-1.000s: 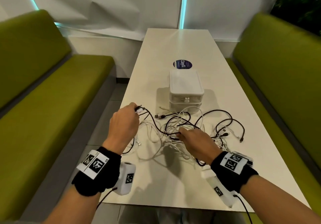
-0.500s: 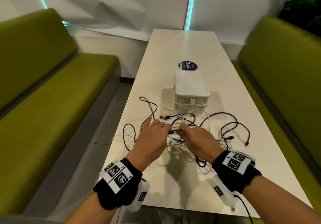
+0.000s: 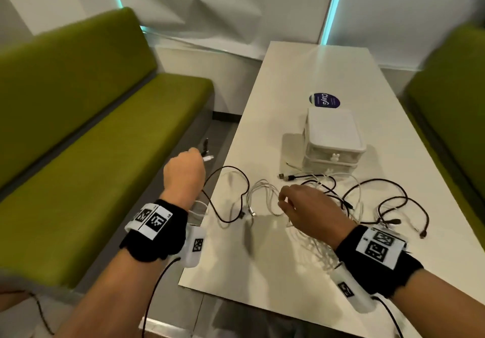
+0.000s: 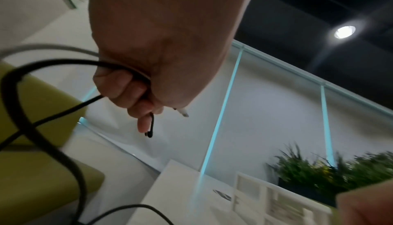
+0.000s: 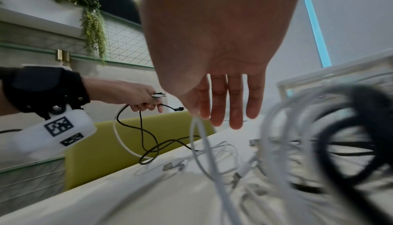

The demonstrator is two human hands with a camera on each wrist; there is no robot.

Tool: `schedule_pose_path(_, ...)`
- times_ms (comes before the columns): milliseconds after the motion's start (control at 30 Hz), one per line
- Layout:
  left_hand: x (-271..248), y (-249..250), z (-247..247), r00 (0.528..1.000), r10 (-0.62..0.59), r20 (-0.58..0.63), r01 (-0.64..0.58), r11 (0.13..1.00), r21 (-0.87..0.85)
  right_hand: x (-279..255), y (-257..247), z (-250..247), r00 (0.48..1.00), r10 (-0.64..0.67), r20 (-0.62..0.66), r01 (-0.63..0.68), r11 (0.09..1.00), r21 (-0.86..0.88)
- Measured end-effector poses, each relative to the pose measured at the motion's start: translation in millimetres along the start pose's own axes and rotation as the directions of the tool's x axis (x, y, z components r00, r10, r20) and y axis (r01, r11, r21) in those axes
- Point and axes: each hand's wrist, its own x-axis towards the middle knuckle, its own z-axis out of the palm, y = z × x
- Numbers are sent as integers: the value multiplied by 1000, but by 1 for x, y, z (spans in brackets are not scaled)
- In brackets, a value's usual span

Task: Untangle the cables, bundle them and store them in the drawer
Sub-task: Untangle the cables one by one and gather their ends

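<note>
The left hand (image 3: pixel 183 173) is seen at centre-left of the head view, raised off the table's (image 3: pixel 262 272) left edge, over the gap beside the green bench (image 3: pixel 91 141). Its fingers are clenched round the ends of a black cable (image 3: pixel 223 201) and a white cable (image 3: pixel 265 193); in the left wrist view both are seen running through the fist, w/ a white plug (image 4: pixel 183 112) sticking out right of the knuckles and the black end (image 4: pixel 151 127) hanging below the fingers. From the fist the black cable is looped down onto the table near its left edge.

The right hand (image 3: pixel 309 211) is held at centre-right of the head view, above the cable tangle (image 3: pixel 367 206). In the right wrist view a white strand (image 5: pixel 202 138) is pinched betw. thumb and forefinger at frame centre, while the other fingers (image 5: pixel 236 101) are kept straight and spread, pointing down. The strand is draped from the pinch to the tabletop below.

The rest of the tangle, black and white mixed, is spread over the table's centre-right, partly under the right wrist. A black USB plug (image 3: pixel 284 177) lies at the tangle's upper edge, just in front of the drawer unit (image 3: pixel 333 138). The unit, white w/ two drawers, both closed, is seen right of centre. A round blue sticker (image 3: pixel 325 100) is stuck on the table just above it in the frame.
</note>
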Motion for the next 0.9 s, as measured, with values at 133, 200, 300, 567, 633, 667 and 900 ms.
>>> schedule_pose_path(133,2,-35,-8,984,-168,-66,163,984,-69,17,-20,13,996,-50,69,53,998,-34)
schedule_pose_path(200,3,-56,-12,972,-207,-113,197,976,-94,26,-28,23,993,-83,89,88,995,-50)
schedule_pose_path(300,5,-82,-17,954,-217,-206,199,974,-105,39,-35,40,984,-125,127,130,991,-26)
schedule_pose_path(567,1,-88,8,987,-77,-141,38,964,-265,50,-38,71,971,-174,163,190,977,-92)
schedule_pose_path(633,-2,-81,15,991,-50,-124,9,949,-314,51,-39,70,974,-165,158,187,972,-140)
schedule_pose_path(667,-4,-76,18,994,-42,-105,3,940,-342,51,-38,69,974,-161,158,185,971,-152)
schedule_pose_path(900,-20,-44,26,998,15,68,19,882,-471,47,-37,63,963,-223,150,246,957,-154)
